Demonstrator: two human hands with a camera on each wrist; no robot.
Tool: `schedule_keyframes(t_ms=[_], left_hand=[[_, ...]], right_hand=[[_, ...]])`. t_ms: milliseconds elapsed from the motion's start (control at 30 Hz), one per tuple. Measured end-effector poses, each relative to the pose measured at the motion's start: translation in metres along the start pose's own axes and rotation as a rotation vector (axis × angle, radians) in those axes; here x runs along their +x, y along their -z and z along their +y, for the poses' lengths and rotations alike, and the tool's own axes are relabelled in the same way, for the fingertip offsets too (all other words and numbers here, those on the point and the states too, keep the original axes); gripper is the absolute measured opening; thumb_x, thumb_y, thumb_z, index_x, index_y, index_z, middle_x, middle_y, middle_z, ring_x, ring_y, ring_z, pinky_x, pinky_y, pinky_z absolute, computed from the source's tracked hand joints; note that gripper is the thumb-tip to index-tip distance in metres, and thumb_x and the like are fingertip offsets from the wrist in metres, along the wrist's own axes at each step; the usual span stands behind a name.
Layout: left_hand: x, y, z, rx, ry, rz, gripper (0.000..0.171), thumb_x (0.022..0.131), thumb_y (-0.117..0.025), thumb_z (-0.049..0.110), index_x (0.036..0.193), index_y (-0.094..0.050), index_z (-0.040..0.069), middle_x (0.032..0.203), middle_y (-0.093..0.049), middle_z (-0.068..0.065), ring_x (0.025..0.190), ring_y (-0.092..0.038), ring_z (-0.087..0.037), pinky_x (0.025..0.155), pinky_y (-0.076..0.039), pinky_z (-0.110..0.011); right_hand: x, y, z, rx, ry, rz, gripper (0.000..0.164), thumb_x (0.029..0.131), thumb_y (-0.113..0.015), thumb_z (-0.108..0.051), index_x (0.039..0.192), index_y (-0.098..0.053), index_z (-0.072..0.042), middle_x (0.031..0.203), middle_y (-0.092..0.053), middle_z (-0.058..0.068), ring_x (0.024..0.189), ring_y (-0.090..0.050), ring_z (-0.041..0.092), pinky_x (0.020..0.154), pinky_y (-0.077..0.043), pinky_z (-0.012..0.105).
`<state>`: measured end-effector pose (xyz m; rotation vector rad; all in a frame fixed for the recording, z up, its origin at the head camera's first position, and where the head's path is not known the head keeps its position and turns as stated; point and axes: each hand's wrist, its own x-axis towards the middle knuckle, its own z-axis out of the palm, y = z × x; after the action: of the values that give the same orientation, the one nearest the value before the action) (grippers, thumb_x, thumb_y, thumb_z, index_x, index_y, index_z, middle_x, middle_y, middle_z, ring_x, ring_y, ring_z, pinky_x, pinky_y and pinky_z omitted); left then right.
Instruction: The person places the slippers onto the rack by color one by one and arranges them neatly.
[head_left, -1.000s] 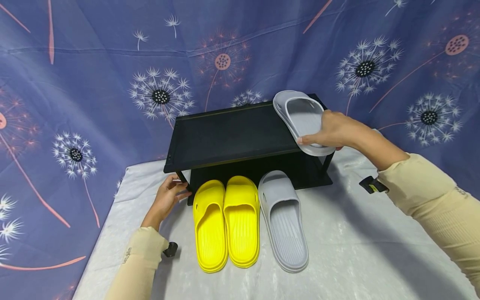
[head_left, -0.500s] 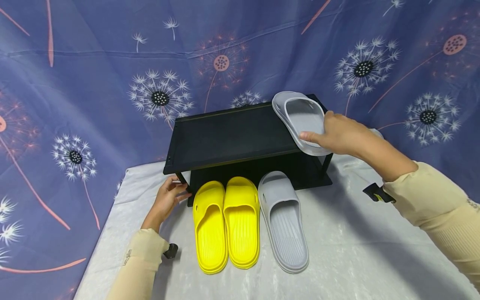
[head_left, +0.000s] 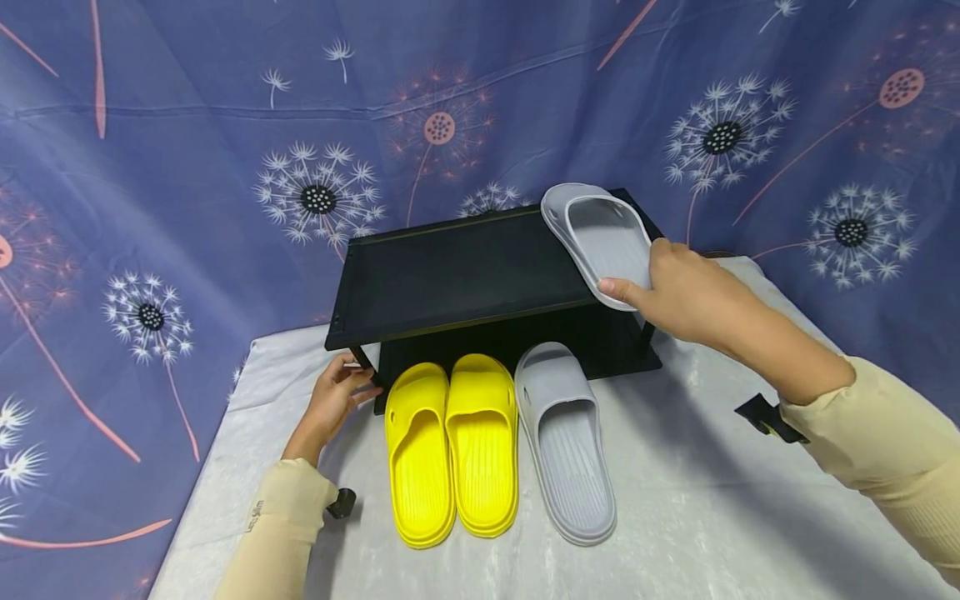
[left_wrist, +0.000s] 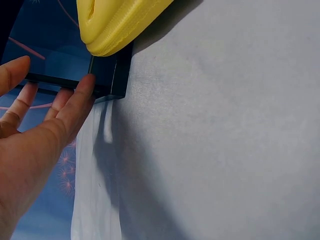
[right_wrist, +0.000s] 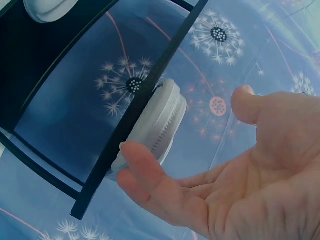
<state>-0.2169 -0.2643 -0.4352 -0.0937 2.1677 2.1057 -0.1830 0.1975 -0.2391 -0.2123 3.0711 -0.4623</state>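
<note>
A grey slide slipper (head_left: 607, 237) lies on the right end of the black two-tier shoe rack (head_left: 450, 275). My right hand (head_left: 693, 287) is at its near right side; in the right wrist view the fingertips (right_wrist: 142, 165) touch the slipper's edge, and the thumb stands apart. At the rack's left front leg is my left hand (head_left: 337, 400), its fingers (left_wrist: 75, 107) loosely extended against the dark frame. Two yellow slides (head_left: 422, 467) (head_left: 483, 458) and a second grey slide (head_left: 573, 458) stand in a row before the rack, toes resting at the lower shelf.
A pale, silvery cloth (head_left: 675, 517) covers the table. Blue dandelion-print fabric (head_left: 187, 167) hangs behind the rack and on the left. Black wrist devices (head_left: 768, 417) (head_left: 342, 502) protrude beside both cream sleeves.
My right hand has eased rightward and toward me, loosening from the grey slipper. That slipper's near end has shifted slightly left on the rack. The left hand stays in place.
</note>
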Motion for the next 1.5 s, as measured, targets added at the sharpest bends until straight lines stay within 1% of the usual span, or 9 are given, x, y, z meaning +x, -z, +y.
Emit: schedule_keyframes(t_ms=[133, 333, 433, 667, 833, 1067, 1200, 1367, 1500], left_hand=[[-0.001, -0.001, 0.001, 0.006, 0.001, 0.0, 0.025, 0.1, -0.049, 0.007, 0.123, -0.041, 0.002, 0.108, -0.046, -0.01, 0.108, -0.053, -0.032, 0.096, -0.049, -0.051], [-0.003, -0.002, 0.003, 0.005, 0.008, 0.004, 0.022, 0.1, -0.049, 0.007, 0.121, -0.042, 0.005, 0.109, -0.045, -0.011, 0.109, -0.052, -0.032, 0.098, -0.048, -0.051], [-0.003, -0.003, 0.003, 0.005, 0.01, 0.002, 0.023, 0.1, -0.048, 0.007, 0.122, -0.041, 0.005, 0.11, -0.044, -0.011, 0.11, -0.052, -0.033, 0.098, -0.047, -0.051], [-0.002, -0.002, 0.002, -0.006, 0.021, 0.013, 0.022, 0.1, -0.049, 0.006, 0.121, -0.042, 0.006, 0.109, -0.045, -0.011, 0.112, -0.05, -0.037, 0.098, -0.047, -0.051], [-0.002, -0.002, 0.001, -0.011, 0.027, 0.016, 0.021, 0.099, -0.049, 0.007, 0.119, -0.043, 0.006, 0.109, -0.045, -0.011, 0.115, -0.048, -0.039, 0.098, -0.047, -0.052], [-0.002, -0.003, 0.002, -0.009, 0.026, 0.015, 0.02, 0.1, -0.049, 0.007, 0.119, -0.043, 0.007, 0.109, -0.044, -0.011, 0.114, -0.049, -0.038, 0.098, -0.047, -0.051], [-0.002, -0.003, 0.002, -0.011, 0.026, 0.015, 0.021, 0.1, -0.049, 0.007, 0.119, -0.042, 0.007, 0.11, -0.044, -0.011, 0.113, -0.05, -0.038, 0.098, -0.047, -0.051], [-0.001, -0.002, 0.001, -0.014, 0.026, 0.015, 0.024, 0.099, -0.05, 0.008, 0.122, -0.041, 0.005, 0.11, -0.044, -0.011, 0.113, -0.05, -0.038, 0.098, -0.047, -0.051], [-0.002, -0.003, 0.0, -0.016, 0.024, 0.017, 0.024, 0.099, -0.05, 0.007, 0.121, -0.041, 0.004, 0.109, -0.044, -0.011, 0.111, -0.05, -0.036, 0.097, -0.048, -0.051]], right_hand=[[-0.01, -0.004, -0.001, 0.003, 0.007, 0.039, 0.102, 0.086, -0.04, -0.074, 0.122, -0.037, 0.021, 0.113, -0.05, 0.037, 0.087, -0.058, 0.046, 0.068, -0.046, 0.056], [-0.025, -0.011, -0.004, -0.005, 0.04, 0.123, 0.075, 0.095, -0.046, -0.057, 0.112, -0.043, 0.016, 0.104, -0.054, 0.033, 0.082, -0.058, 0.045, 0.067, -0.045, 0.056], [-0.032, -0.014, -0.005, -0.019, 0.046, 0.138, 0.068, 0.096, -0.046, -0.052, 0.109, -0.044, 0.015, 0.099, -0.054, 0.031, 0.081, -0.058, 0.045, 0.066, -0.045, 0.057], [-0.044, -0.02, -0.008, -0.025, 0.049, 0.119, 0.064, 0.098, -0.045, -0.049, 0.111, -0.046, 0.014, 0.103, -0.054, 0.03, 0.082, -0.059, 0.046, 0.063, -0.045, 0.055], [-0.052, -0.027, -0.009, -0.019, 0.048, 0.129, 0.061, 0.098, -0.046, -0.049, 0.108, -0.048, 0.011, 0.098, -0.055, 0.025, 0.078, -0.059, 0.043, 0.06, -0.046, 0.054], [-0.063, -0.041, -0.009, 0.006, 0.074, 0.132, 0.064, 0.097, -0.048, -0.05, 0.117, -0.047, 0.011, 0.111, -0.056, 0.029, 0.091, -0.06, 0.047, 0.066, -0.047, 0.058], [-0.066, -0.05, -0.009, 0.015, 0.09, 0.135, 0.064, 0.096, -0.049, -0.052, 0.115, -0.05, 0.009, 0.107, -0.058, 0.025, 0.085, -0.061, 0.042, 0.066, -0.047, 0.056], [-0.069, -0.058, -0.009, 0.015, 0.101, 0.116, 0.064, 0.095, -0.047, -0.058, 0.104, -0.053, 0.005, 0.095, -0.058, 0.018, 0.071, -0.058, 0.031, 0.06, -0.047, 0.049], [-0.07, -0.064, -0.01, 0.019, 0.096, 0.096, 0.066, 0.093, -0.045, -0.062, 0.1, -0.054, 0.003, 0.095, -0.058, 0.016, 0.071, -0.057, 0.029, 0.059, -0.047, 0.047]])
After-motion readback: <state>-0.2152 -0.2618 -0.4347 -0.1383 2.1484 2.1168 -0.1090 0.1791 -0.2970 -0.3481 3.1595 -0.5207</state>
